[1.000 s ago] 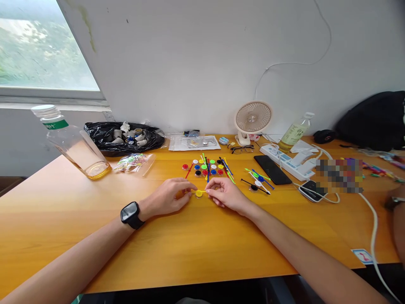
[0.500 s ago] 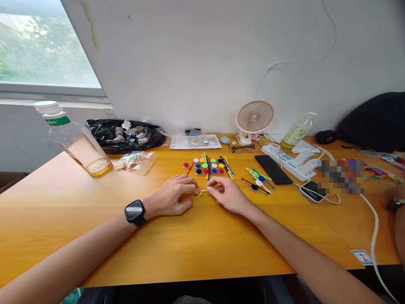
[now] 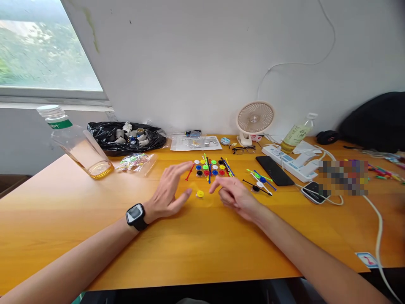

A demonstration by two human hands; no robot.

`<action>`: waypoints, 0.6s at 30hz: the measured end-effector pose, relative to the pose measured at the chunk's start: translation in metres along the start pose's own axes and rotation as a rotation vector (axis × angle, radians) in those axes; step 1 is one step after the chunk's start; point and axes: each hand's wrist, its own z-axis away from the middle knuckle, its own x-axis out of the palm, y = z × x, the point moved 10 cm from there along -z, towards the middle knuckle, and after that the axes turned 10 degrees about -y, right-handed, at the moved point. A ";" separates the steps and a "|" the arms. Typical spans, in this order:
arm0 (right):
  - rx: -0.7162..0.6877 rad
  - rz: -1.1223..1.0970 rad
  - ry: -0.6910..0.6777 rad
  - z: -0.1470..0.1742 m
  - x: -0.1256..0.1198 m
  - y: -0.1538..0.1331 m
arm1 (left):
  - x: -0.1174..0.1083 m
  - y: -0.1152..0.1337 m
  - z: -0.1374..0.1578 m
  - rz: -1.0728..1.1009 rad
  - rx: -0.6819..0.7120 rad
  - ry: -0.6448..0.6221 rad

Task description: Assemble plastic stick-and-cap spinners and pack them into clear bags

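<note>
Head view: the round yellow disc (image 3: 200, 194), its clear base barely visible, sits left of the phone (image 3: 274, 170); around it, faint yellow blurring; left hand (image 3: 169, 192), farther left, released, fingers spread; right hand (image 3: 236, 195), nearer the phone, released, index extended, curled fingertips partly hidden.

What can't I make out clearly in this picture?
In the head view:
Whatever surrounds the yellow disc: too blurred to identify.
Beneath the left hand: hidden by that hand.
Black bundle: cut off by the right edge.
Bottle label near the fan: wording too small.
</note>
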 end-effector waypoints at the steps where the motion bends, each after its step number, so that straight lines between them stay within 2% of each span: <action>1: -0.012 -0.102 -0.014 0.001 -0.001 -0.002 | -0.009 -0.005 0.003 -0.009 -0.031 0.086; 3: -0.070 -0.208 0.032 0.003 -0.011 -0.010 | -0.019 -0.017 0.005 -0.030 -0.098 0.165; 5: -0.107 -0.219 0.084 0.004 -0.021 -0.013 | -0.017 -0.030 0.003 -0.048 -0.158 0.139; 8: -0.105 -0.185 0.103 0.002 -0.023 -0.012 | -0.003 -0.047 -0.003 -0.057 -0.200 0.014; 12: -0.101 -0.133 0.107 0.000 -0.018 -0.010 | 0.024 -0.061 -0.006 -0.083 -0.172 -0.214; 18: -0.117 -0.076 0.129 -0.001 -0.019 -0.008 | 0.040 -0.069 -0.006 -0.156 -0.136 -0.387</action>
